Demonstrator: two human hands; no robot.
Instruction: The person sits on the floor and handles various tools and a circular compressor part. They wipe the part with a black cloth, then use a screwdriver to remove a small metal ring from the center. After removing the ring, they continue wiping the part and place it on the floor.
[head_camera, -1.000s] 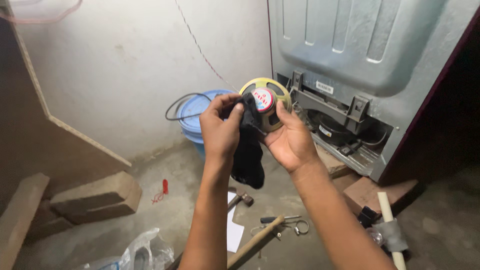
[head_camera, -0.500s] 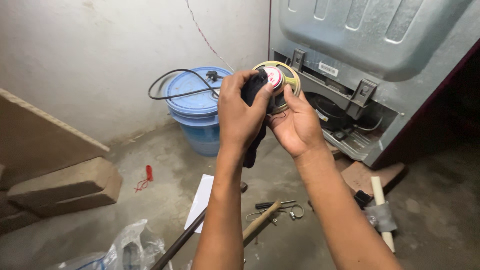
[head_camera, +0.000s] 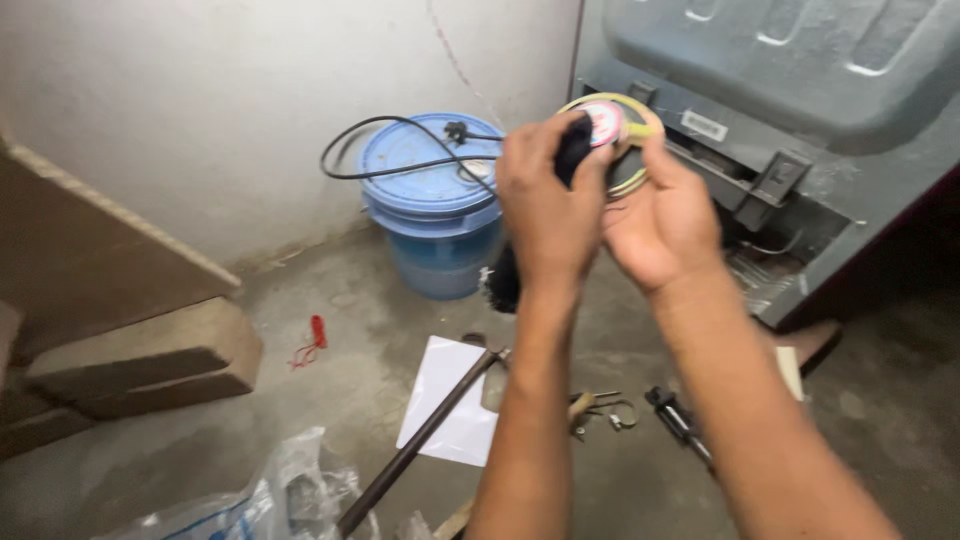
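Note:
Both my hands are raised in front of me around a small round part with a yellowish ring and a red-and-white centre (head_camera: 618, 125). My left hand (head_camera: 548, 205) grips it together with a black cloth (head_camera: 572, 150) that hangs down below the wrist. My right hand (head_camera: 668, 225) cups the ring from the right and below. Behind the hands stands a grey appliance (head_camera: 800, 90), tilted, with its lower rear opening exposed.
A blue lidded bucket (head_camera: 425, 200) with a black power cord (head_camera: 400, 150) on it stands by the wall. On the concrete floor lie a white sheet (head_camera: 450, 400), a long-handled tool (head_camera: 420, 440), small tools (head_camera: 675, 415), plastic bags (head_camera: 270, 500), stone blocks (head_camera: 150, 355) and a red scrap (head_camera: 315, 335).
My view has swung right and closer; hands and round part stay together, shifted slightly right toward the appliance. The black cloth now covers more of the part's left side.

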